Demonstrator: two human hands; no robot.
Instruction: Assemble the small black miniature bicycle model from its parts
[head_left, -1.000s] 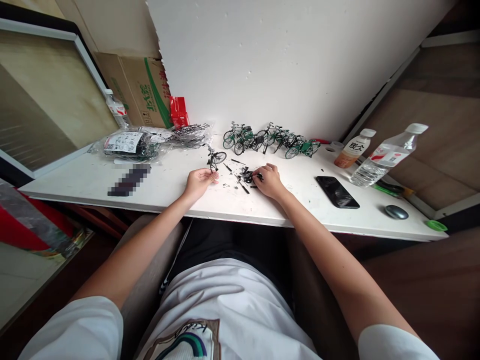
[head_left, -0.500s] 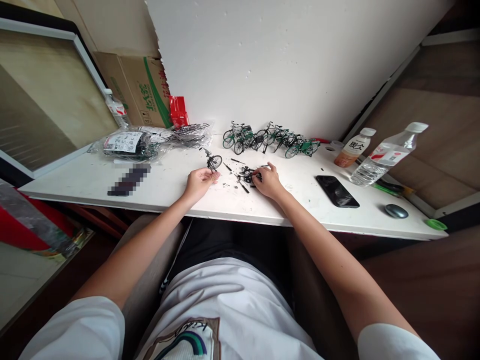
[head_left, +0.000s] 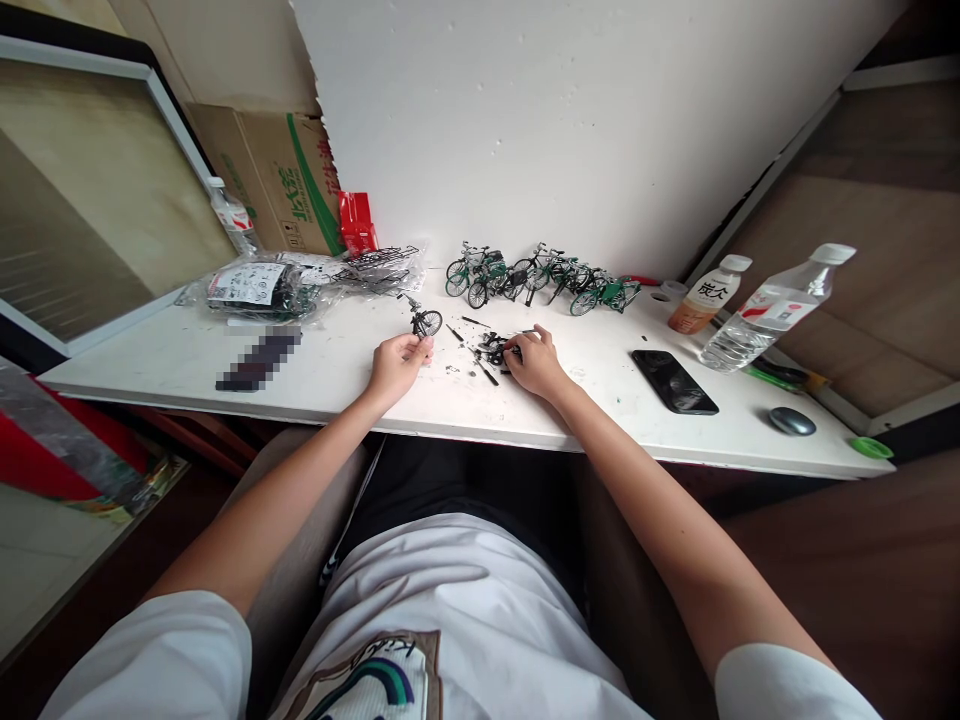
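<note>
Pinched in my left hand (head_left: 399, 368) is a small black model bicycle part with a spoked wheel (head_left: 427, 323), raised just over the table. My right hand (head_left: 537, 362) rests on a pile of small black parts (head_left: 493, 350), its fingers bent down among them; whether they grip a piece is hidden. Thin screwdriver-like tools (head_left: 486, 373) and tiny loose bits lie between the two hands. Behind them, several assembled green and black model bicycles (head_left: 606, 296) stand in a row along the white board.
On the white table (head_left: 337, 390), plastic bags of parts (head_left: 251, 285) lie at the left. A phone (head_left: 675, 382), a mouse (head_left: 792, 422), a green ring (head_left: 871, 447), an orange-brown drink bottle (head_left: 701, 300) and a water bottle (head_left: 772, 315) are at the right. A carton (head_left: 270, 180) stands behind.
My left hand and the wheel part have shifted very slightly left. My right hand stays nearly where it was, over the pile.
</note>
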